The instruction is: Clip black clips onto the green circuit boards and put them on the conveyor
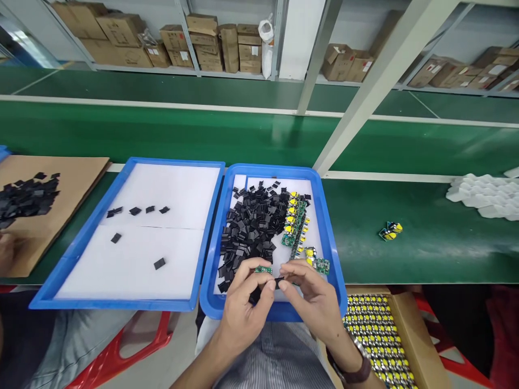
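Observation:
My left hand (248,300) is closed on a small green circuit board (263,269), most of it hidden by the fingers. My right hand (314,297) pinches a small black folded piece (279,281) that sits between the two hands; whether it touches the board I cannot tell. Both hands are over the near edge of a blue-rimmed tray (334,259). Within it, beyond my left hand, lies a heap of black folded pieces (253,227). Green boards with yellow parts (290,219) stand in a row to their right, and a few loose ones (322,265) lie beside my right hand.
A second blue tray (194,302) on the left holds several black pieces. Farther left, a person's hand (5,254) rests by cardboard with a black heap. One board (391,231) and white foam (482,195) lie rightward. A carton (421,340) of boards stands below; a slanted post (365,81) rises ahead.

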Available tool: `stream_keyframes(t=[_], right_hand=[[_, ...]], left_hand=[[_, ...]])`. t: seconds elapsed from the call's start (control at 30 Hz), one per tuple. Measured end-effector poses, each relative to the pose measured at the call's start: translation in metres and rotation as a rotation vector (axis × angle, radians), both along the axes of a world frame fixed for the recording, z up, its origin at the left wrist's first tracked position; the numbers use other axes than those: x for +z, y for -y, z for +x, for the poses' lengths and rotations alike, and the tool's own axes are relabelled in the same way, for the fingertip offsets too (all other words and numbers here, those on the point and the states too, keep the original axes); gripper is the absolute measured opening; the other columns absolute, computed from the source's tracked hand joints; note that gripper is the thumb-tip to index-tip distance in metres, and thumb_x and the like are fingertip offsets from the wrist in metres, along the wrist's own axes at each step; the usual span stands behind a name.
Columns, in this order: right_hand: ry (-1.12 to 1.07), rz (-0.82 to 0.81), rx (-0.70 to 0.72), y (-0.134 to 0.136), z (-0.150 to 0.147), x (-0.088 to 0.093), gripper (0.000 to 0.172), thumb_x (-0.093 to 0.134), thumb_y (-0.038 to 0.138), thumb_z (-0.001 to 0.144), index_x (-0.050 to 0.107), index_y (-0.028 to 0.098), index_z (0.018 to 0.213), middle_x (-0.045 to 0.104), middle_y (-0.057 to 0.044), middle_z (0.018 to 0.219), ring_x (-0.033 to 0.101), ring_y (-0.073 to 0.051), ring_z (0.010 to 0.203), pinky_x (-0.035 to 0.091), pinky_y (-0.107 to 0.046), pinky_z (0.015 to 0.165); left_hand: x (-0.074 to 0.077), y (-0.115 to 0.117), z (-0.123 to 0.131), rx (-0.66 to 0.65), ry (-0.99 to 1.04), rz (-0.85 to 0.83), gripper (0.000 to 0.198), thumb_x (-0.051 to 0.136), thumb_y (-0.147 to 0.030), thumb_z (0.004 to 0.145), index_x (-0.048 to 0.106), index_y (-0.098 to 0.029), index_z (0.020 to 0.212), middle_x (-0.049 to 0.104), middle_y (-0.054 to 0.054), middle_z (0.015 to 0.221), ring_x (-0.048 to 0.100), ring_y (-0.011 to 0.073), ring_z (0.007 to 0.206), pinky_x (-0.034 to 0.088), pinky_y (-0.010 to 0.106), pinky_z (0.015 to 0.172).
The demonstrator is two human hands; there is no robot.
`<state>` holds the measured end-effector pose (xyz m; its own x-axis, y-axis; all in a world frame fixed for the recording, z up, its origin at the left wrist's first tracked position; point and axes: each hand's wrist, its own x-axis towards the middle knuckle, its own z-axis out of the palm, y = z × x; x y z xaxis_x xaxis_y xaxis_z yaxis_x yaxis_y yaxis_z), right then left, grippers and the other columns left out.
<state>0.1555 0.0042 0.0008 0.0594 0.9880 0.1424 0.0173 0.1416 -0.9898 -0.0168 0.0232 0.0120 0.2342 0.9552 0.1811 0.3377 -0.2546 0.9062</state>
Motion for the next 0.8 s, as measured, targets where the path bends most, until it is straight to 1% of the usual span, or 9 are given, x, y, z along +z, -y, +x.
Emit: stream_keyframes(t=[0.1,0.23,0.3,0.37,0.4,0.5,0.63,0.73,0.8], right_hand=[[-0.03,-0.035,0.086,-0.002,0.0,0.002,0.021,0.069,0.011,0.091,0.075,0.028,0.104,0.069,-0.004,0.098,0.068,-0.018,0.091,0.059,-0.031,0.077],[0.117,0.106,0.028,0.001,-0.003,0.005,0.025,0.066,0.004,0.091,0.074,0.025,0.101,0.07,-0.005,0.096,0.068,-0.018,0.089,0.056,-0.031,0.077],[0.142,0.135,0.007,0.003,-0.004,0.004,0.027,0.065,0.003,0.092,0.074,0.026,0.103,0.07,-0.005,0.098,0.068,-0.018,0.091,0.056,-0.032,0.079],[0.063,0.092,-0.009,0.003,-0.003,0.002,0.026,0.065,0.005,0.093,0.073,0.027,0.103,0.07,-0.004,0.099,0.068,-0.018,0.091,0.057,-0.032,0.078],[0.012,0.061,-0.02,0.003,-0.001,0.001,0.024,0.065,0.007,0.094,0.073,0.028,0.102,0.07,-0.004,0.1,0.069,-0.018,0.091,0.058,-0.032,0.078],[-0.055,-0.024,-0.048,0.002,0.004,0.0,0.018,0.067,0.012,0.094,0.074,0.028,0.1,0.07,-0.004,0.1,0.069,-0.019,0.094,0.059,-0.032,0.079],[-0.056,-0.081,-0.078,0.005,0.006,-0.002,0.013,0.069,0.015,0.093,0.074,0.026,0.098,0.07,-0.003,0.093,0.069,-0.018,0.089,0.058,-0.03,0.079],[-0.071,-0.092,-0.104,0.01,0.002,-0.004,0.015,0.067,0.015,0.095,0.072,0.027,0.101,0.069,-0.001,0.091,0.069,-0.015,0.079,0.058,-0.029,0.077],[-0.067,-0.08,-0.112,0.012,0.0,-0.004,0.018,0.065,0.014,0.096,0.072,0.028,0.105,0.069,-0.001,0.091,0.069,-0.014,0.078,0.059,-0.029,0.077]], left_hand=[[0.002,-0.003,0.0,-0.026,-0.03,0.025,0.014,0.056,-0.017,0.098,0.069,-0.021,0.093,0.063,0.007,0.114,0.064,0.0187,0.105,0.052,0.03,0.09],[0.001,-0.003,-0.002,-0.04,-0.041,-0.022,0.014,0.056,-0.018,0.099,0.069,-0.022,0.094,0.062,0.006,0.114,0.063,0.0188,0.107,0.052,0.03,0.092],[-0.001,-0.001,-0.004,-0.048,-0.007,-0.061,0.015,0.056,-0.019,0.1,0.07,-0.024,0.097,0.062,0.006,0.118,0.063,0.019,0.11,0.052,0.031,0.095],[-0.004,0.001,-0.004,-0.056,0.068,-0.117,0.018,0.057,-0.02,0.1,0.069,-0.027,0.111,0.059,0.006,0.129,0.061,0.0202,0.118,0.052,0.033,0.099],[-0.006,0.003,-0.004,-0.055,0.118,-0.149,0.023,0.057,-0.021,0.1,0.066,-0.03,0.12,0.058,0.006,0.133,0.059,0.0207,0.122,0.052,0.034,0.101],[-0.011,0.007,-0.003,-0.023,0.257,-0.232,0.042,0.058,-0.021,0.1,0.052,-0.036,0.139,0.059,0.006,0.138,0.06,0.0198,0.125,0.053,0.034,0.103],[-0.015,0.009,-0.002,0.026,0.32,-0.263,0.047,0.061,-0.02,0.099,0.05,-0.038,0.141,0.066,0.003,0.133,0.064,0.0176,0.121,0.053,0.032,0.104],[-0.018,0.01,-0.002,0.031,0.318,-0.256,0.047,0.063,-0.019,0.098,0.052,-0.036,0.14,0.066,0.004,0.133,0.065,0.0187,0.121,0.053,0.034,0.105],[-0.018,0.01,-0.003,0.026,0.305,-0.248,0.048,0.063,-0.018,0.097,0.052,-0.036,0.14,0.067,0.004,0.132,0.065,0.0192,0.121,0.054,0.034,0.104]])
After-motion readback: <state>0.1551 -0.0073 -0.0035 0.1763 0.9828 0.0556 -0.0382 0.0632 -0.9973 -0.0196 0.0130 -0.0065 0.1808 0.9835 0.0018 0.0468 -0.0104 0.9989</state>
